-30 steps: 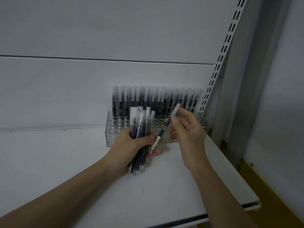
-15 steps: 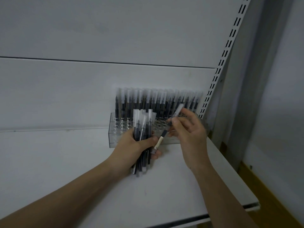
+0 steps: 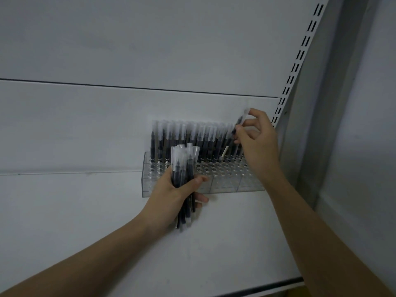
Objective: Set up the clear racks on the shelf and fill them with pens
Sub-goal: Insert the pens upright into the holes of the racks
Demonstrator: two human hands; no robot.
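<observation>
Left hand (image 3: 171, 194) has its grip wrapped round a bundle of pens (image 3: 183, 181), right in front of the clear rack (image 3: 227, 179) on the shelf (image 3: 85, 211). Right hand (image 3: 257, 138), up at two o'clock, pinches a single pen (image 3: 241, 121), tilted over the rack's filled back row (image 3: 192, 140).

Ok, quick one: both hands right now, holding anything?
Left hand: gripping a bundle of pens.
Right hand: pinching a single pen above the clear rack.
</observation>
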